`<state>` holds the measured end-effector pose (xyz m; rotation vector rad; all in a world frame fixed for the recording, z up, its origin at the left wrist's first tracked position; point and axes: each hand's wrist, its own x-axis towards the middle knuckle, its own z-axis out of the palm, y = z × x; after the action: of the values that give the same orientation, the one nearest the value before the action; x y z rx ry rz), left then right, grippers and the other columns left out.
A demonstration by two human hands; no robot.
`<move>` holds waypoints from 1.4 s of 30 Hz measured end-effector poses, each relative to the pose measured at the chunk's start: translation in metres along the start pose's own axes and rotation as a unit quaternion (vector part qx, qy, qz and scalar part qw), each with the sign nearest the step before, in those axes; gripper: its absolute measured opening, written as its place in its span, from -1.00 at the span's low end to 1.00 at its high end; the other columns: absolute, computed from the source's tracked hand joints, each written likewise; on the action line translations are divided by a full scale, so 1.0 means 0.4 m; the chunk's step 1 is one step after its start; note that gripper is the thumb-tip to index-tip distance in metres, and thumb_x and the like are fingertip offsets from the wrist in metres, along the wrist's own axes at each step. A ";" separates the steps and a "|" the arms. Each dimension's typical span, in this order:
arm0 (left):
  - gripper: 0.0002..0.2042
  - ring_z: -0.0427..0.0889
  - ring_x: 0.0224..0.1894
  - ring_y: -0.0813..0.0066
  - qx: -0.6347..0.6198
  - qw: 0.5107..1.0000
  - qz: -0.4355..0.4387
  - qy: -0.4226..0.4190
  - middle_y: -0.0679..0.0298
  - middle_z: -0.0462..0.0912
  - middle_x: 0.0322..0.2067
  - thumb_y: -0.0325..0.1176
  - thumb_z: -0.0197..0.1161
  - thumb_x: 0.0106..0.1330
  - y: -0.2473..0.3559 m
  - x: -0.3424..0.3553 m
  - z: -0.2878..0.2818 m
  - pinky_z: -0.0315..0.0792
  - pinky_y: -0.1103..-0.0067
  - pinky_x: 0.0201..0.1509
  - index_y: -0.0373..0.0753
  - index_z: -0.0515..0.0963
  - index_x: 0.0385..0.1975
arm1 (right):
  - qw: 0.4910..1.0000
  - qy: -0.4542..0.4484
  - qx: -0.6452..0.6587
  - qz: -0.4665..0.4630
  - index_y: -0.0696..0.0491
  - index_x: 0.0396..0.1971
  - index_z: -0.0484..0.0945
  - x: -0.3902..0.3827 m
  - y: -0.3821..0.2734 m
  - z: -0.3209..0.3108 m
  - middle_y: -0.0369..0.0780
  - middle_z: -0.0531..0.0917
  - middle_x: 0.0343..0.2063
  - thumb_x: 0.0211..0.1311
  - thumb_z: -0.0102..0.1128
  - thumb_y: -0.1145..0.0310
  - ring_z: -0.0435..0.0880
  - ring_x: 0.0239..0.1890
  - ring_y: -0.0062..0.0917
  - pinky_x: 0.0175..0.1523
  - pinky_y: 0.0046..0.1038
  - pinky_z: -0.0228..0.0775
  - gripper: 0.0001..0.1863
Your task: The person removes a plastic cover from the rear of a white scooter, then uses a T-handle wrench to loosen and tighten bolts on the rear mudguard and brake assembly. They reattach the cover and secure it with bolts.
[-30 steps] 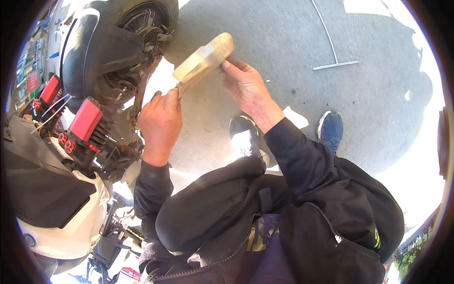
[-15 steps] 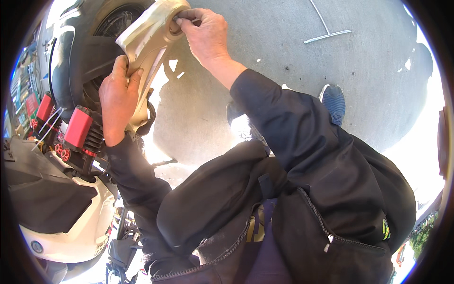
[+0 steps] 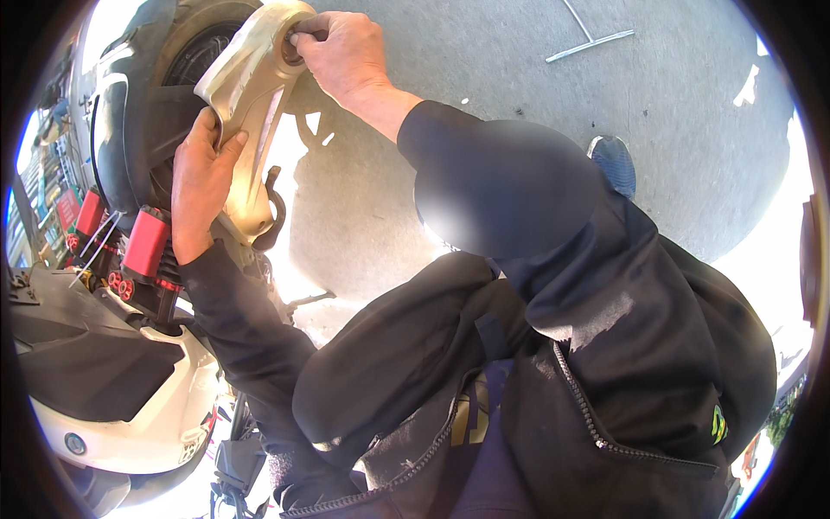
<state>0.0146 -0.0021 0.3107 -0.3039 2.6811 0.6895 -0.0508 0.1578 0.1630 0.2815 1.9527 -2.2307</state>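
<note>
Pale gold cover: held up beside the scooter's wheel, its long body slanting down toward the red-topped shock absorber
Left hand: partly closed round the cover's edge, thumb on the near face
Right hand: thumb and fingers drawn in at the round opening; cannot tell whether they pinch anything
Step in hand: apparently working at that opening while the cover is steadied
Next move: seems to call for a firm left grip and careful fingertip alignment
Hidden: left fingertips, behind the cover; the opening's inside; any contact between cover and scooter
Cut off: T-shaped tool, at the upper edge
</note>
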 end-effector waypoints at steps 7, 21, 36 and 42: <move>-0.71 0.65 -0.17 0.44 0.022 1.000 0.005 0.002 -0.02 0.73 -0.13 -0.47 0.24 0.39 -0.003 0.000 -0.001 0.49 0.51 0.02 -0.47 0.48 0.04 | 0.998 0.023 -0.044 -0.034 0.08 -0.28 0.81 0.000 -0.007 -0.004 -0.11 0.79 -0.43 0.22 0.30 0.33 0.78 -0.39 -0.32 -0.18 -0.36 0.62 -0.80; -0.73 0.63 -0.22 0.46 0.008 1.000 0.003 0.005 -0.03 0.73 -0.16 -0.46 0.23 0.40 0.000 -0.006 0.005 0.50 0.51 -0.03 -0.44 0.48 0.01 | 0.995 0.031 -0.073 -0.055 0.07 -0.34 0.80 -0.019 -0.017 0.010 -0.13 0.78 -0.48 0.28 0.23 0.33 0.76 -0.44 -0.28 -0.24 -0.33 0.58 -0.80; -0.66 0.56 0.06 0.56 0.017 0.997 -0.064 -0.024 0.14 0.65 0.04 -0.55 0.23 0.42 0.023 -0.009 0.001 0.39 0.62 0.18 -0.50 0.44 0.14 | 0.979 0.000 -0.200 -0.035 0.17 -0.51 0.73 -0.004 -0.058 0.000 0.01 0.71 -0.53 0.17 0.31 0.32 0.74 -0.38 -0.06 -0.21 -0.15 0.59 -0.79; -0.75 0.65 -0.24 0.47 0.009 1.000 0.003 0.010 -0.02 0.74 -0.21 -0.48 0.24 0.38 0.003 -0.011 0.005 0.51 0.51 -0.05 -0.43 0.48 -0.01 | 0.976 -0.007 -0.201 -0.081 0.18 -0.55 0.72 0.003 -0.045 -0.008 0.01 0.71 -0.54 0.12 0.31 0.37 0.75 -0.40 -0.06 -0.23 -0.15 0.60 -0.82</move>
<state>0.0190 0.0006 0.3113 -0.2997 2.7065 0.6681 -0.0562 0.1634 0.1794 0.0522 2.4324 -1.8483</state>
